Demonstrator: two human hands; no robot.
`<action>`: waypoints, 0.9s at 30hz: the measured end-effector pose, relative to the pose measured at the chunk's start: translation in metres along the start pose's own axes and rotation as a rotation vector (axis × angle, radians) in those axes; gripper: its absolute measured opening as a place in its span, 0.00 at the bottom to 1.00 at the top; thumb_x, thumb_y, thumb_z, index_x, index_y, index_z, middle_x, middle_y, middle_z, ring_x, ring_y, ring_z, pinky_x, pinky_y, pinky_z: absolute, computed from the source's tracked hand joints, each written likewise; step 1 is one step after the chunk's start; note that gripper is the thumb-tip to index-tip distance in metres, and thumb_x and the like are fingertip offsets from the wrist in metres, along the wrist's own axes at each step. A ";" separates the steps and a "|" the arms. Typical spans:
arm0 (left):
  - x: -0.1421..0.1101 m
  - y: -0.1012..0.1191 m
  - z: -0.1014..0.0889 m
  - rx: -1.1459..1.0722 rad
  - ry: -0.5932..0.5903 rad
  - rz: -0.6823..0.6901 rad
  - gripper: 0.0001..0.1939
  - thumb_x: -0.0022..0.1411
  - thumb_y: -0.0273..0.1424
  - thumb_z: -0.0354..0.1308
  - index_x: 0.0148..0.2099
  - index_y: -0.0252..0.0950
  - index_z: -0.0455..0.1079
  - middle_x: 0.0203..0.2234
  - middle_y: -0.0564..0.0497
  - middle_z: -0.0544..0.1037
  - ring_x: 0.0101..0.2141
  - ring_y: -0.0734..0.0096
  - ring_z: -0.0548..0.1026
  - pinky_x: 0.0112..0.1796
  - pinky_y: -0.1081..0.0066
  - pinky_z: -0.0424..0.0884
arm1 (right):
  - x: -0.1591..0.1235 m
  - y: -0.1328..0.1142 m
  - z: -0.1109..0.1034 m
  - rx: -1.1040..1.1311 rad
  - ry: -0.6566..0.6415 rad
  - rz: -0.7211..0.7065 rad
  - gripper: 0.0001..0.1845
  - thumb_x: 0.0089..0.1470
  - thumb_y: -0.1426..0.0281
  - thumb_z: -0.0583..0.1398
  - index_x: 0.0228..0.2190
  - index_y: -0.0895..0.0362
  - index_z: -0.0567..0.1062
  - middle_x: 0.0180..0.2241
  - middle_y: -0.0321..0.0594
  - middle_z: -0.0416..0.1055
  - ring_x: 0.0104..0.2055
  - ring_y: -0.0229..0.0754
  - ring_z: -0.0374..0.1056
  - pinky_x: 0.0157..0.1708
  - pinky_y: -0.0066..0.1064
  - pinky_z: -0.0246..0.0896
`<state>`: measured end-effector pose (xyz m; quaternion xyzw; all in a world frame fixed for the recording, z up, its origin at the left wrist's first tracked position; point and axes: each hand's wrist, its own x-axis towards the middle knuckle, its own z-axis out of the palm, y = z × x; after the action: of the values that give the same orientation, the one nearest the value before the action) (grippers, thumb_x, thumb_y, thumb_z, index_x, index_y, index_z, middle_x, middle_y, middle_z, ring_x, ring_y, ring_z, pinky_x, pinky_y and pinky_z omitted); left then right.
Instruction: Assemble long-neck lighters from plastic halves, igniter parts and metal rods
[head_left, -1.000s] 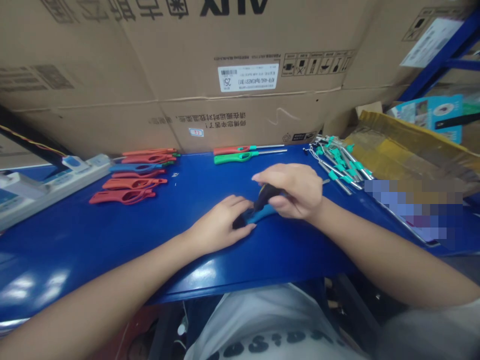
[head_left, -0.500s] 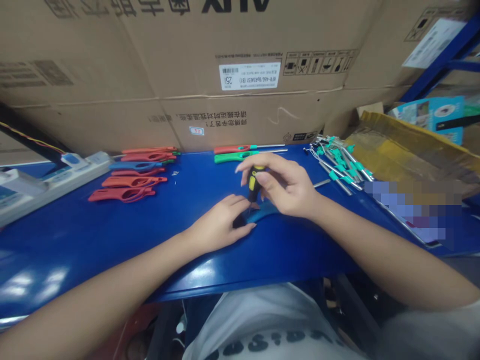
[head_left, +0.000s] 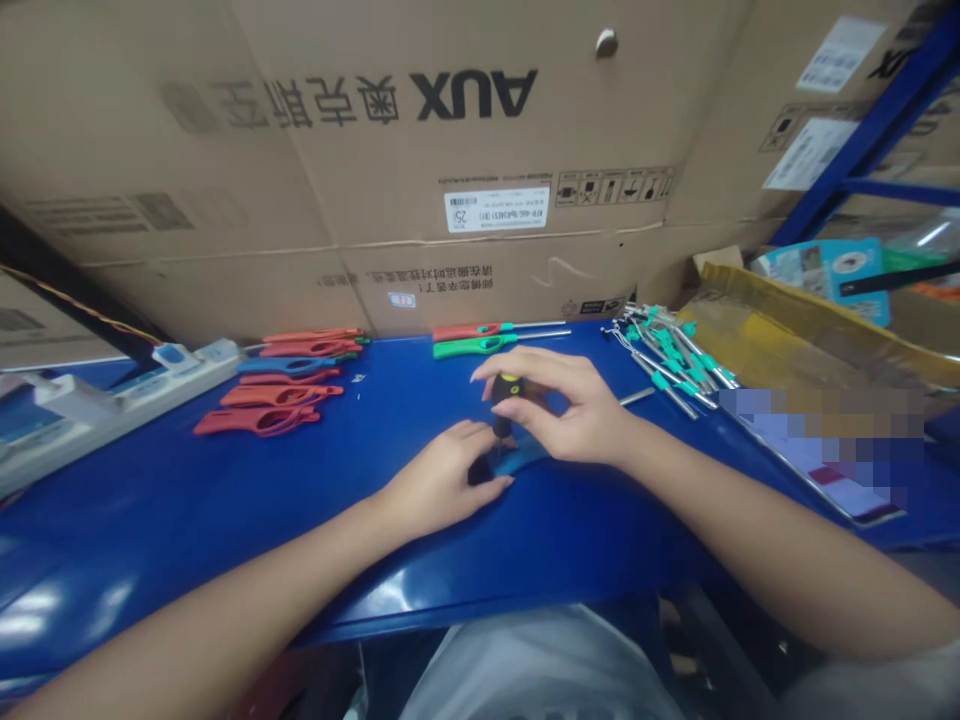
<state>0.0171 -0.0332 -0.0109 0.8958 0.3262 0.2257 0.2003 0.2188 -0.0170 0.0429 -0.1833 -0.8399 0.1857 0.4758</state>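
Observation:
My right hand [head_left: 577,405] is closed around the grip of a black and yellow screwdriver [head_left: 509,392]. The screwdriver stands nearly upright, tip down at a blue lighter handle [head_left: 523,457] lying on the blue table [head_left: 420,560]. With fingers and thumb on either side, my left hand [head_left: 439,475] holds that handle at its left end. Both hands partly cover it, so the tip's exact contact is unclear. Beyond them lie a red lighter [head_left: 465,331] and a green lighter [head_left: 469,347] with metal tubes.
Several red and orange lighter handles [head_left: 259,420] and a blue one [head_left: 285,366] lie at left, beside a white power strip [head_left: 120,410]. Metal tubes with green parts [head_left: 667,360] are heaped at right, near a yellow-taped carton [head_left: 795,310]. A large cardboard box [head_left: 337,200] stands behind.
The camera view has tilted upward, so everything sits lower in the picture. My right hand has turned the screwdriver's grip slightly; both hands keep their places at the blue lighter handle.

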 end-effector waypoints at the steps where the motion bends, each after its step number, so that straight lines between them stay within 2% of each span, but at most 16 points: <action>1: 0.000 0.000 0.001 -0.005 0.006 -0.001 0.11 0.62 0.32 0.64 0.48 0.39 0.71 0.42 0.48 0.79 0.43 0.60 0.77 0.47 0.61 0.73 | 0.000 0.000 0.001 -0.044 0.015 -0.025 0.12 0.62 0.68 0.61 0.48 0.56 0.75 0.42 0.42 0.77 0.38 0.38 0.73 0.37 0.29 0.71; 3: 0.000 0.001 0.001 -0.005 0.016 -0.017 0.10 0.61 0.32 0.64 0.45 0.38 0.71 0.39 0.48 0.80 0.41 0.60 0.78 0.44 0.62 0.74 | -0.001 0.000 0.005 -0.120 0.023 -0.068 0.15 0.62 0.67 0.62 0.50 0.54 0.74 0.43 0.42 0.78 0.40 0.39 0.74 0.41 0.31 0.71; 5: 0.001 0.003 0.000 0.005 0.012 -0.054 0.09 0.61 0.32 0.64 0.43 0.37 0.71 0.37 0.49 0.80 0.38 0.61 0.78 0.42 0.63 0.74 | -0.001 -0.003 0.007 -0.131 0.021 -0.052 0.16 0.63 0.68 0.60 0.52 0.54 0.73 0.44 0.43 0.77 0.39 0.39 0.74 0.42 0.32 0.72; 8: 0.001 0.008 -0.008 0.032 -0.033 -0.108 0.13 0.58 0.30 0.64 0.46 0.37 0.71 0.39 0.48 0.80 0.39 0.61 0.78 0.42 0.64 0.75 | 0.000 -0.004 0.006 0.005 0.086 0.096 0.15 0.63 0.68 0.60 0.51 0.54 0.73 0.42 0.41 0.77 0.28 0.34 0.72 0.31 0.27 0.72; 11: 0.000 0.010 -0.022 0.183 -0.108 -0.165 0.21 0.55 0.25 0.61 0.52 0.37 0.71 0.44 0.46 0.78 0.45 0.56 0.77 0.46 0.62 0.74 | 0.002 0.006 -0.010 0.124 0.285 0.221 0.14 0.62 0.66 0.61 0.49 0.54 0.72 0.33 0.34 0.73 0.20 0.31 0.67 0.20 0.24 0.66; 13: -0.002 0.008 -0.033 0.322 -0.166 -0.217 0.21 0.55 0.25 0.60 0.52 0.36 0.72 0.44 0.44 0.78 0.46 0.53 0.77 0.46 0.59 0.74 | -0.001 0.021 -0.027 0.062 0.384 0.262 0.14 0.60 0.65 0.63 0.47 0.54 0.72 0.29 0.31 0.69 0.20 0.32 0.68 0.20 0.24 0.66; 15: -0.001 0.003 -0.042 0.405 -0.228 -0.239 0.18 0.58 0.26 0.59 0.51 0.36 0.73 0.43 0.42 0.77 0.43 0.53 0.78 0.44 0.59 0.75 | -0.010 0.039 -0.045 -0.085 0.406 0.304 0.13 0.57 0.65 0.64 0.44 0.55 0.72 0.31 0.32 0.70 0.23 0.34 0.70 0.23 0.26 0.67; 17: 0.002 -0.007 -0.052 0.424 -0.272 -0.207 0.15 0.61 0.28 0.57 0.51 0.36 0.74 0.42 0.42 0.77 0.41 0.55 0.78 0.42 0.61 0.75 | -0.021 0.055 -0.059 -0.214 0.420 0.388 0.13 0.57 0.65 0.64 0.43 0.55 0.72 0.32 0.35 0.71 0.26 0.37 0.71 0.24 0.27 0.67; 19: 0.010 -0.020 -0.062 0.413 -0.266 -0.159 0.13 0.63 0.29 0.57 0.50 0.35 0.75 0.42 0.42 0.77 0.42 0.57 0.78 0.44 0.63 0.74 | -0.033 0.066 -0.069 -0.387 0.439 0.425 0.11 0.58 0.65 0.61 0.42 0.56 0.71 0.34 0.38 0.73 0.30 0.40 0.72 0.28 0.29 0.68; 23: 0.037 -0.056 -0.085 0.346 -0.137 -0.142 0.13 0.61 0.32 0.59 0.48 0.37 0.76 0.42 0.44 0.79 0.41 0.59 0.78 0.45 0.64 0.73 | -0.043 0.074 -0.078 -0.698 0.383 0.419 0.08 0.60 0.67 0.56 0.41 0.55 0.71 0.41 0.46 0.73 0.43 0.47 0.71 0.43 0.36 0.67; 27: 0.068 -0.091 -0.098 0.344 -0.040 -0.149 0.17 0.65 0.36 0.55 0.52 0.36 0.75 0.44 0.43 0.78 0.44 0.58 0.77 0.47 0.63 0.72 | -0.042 0.077 -0.078 -0.739 0.304 0.425 0.08 0.60 0.69 0.54 0.40 0.55 0.71 0.41 0.47 0.72 0.46 0.48 0.70 0.49 0.38 0.64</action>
<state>-0.0334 0.0977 0.0419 0.8945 0.4215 0.1333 0.0670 0.3168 0.0395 0.0117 -0.5346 -0.7141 -0.0620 0.4477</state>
